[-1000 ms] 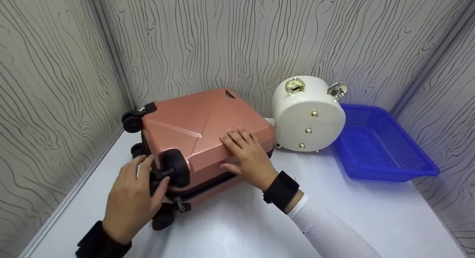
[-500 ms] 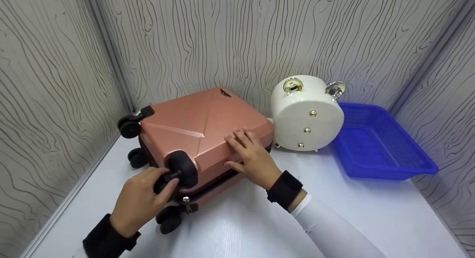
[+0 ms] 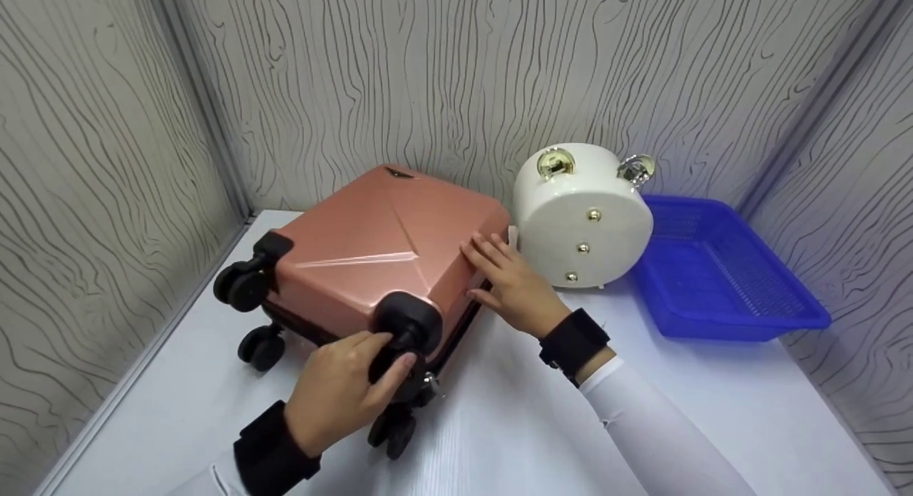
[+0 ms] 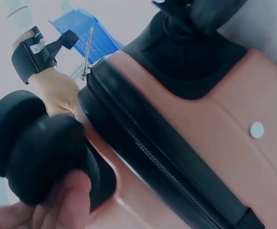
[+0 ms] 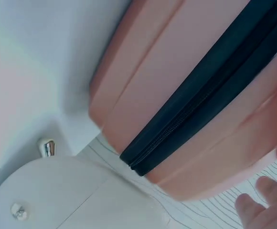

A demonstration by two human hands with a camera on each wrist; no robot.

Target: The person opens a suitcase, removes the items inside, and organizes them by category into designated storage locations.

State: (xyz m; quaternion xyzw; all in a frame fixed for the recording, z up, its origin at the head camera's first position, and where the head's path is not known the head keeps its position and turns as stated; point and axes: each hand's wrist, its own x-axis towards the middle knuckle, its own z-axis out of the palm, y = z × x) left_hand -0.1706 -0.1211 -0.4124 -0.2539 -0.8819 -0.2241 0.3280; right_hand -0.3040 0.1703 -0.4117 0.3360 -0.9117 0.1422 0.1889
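A small pink hard-shell suitcase (image 3: 371,257) with black wheels lies flat on the white table (image 3: 499,439). My left hand (image 3: 349,389) grips the near black wheel (image 3: 408,323) at the suitcase's front corner; the left wrist view shows that wheel (image 4: 33,152) close up with my fingers under it. My right hand (image 3: 510,285) lies flat with straight fingers on the suitcase's right edge. The black zipper band (image 5: 200,95) runs across the right wrist view, with my fingertips (image 5: 260,205) at the lower right.
A round white case (image 3: 581,221) with gold fittings stands just right of the suitcase, close to my right hand. A blue plastic basket (image 3: 720,275) sits at the far right. Patterned walls close in the left, back and right sides.
The suitcase has turned, its near wheeled corner swinging right toward me. My left hand went with the wheel; my right hand slid to the suitcase's right edge.
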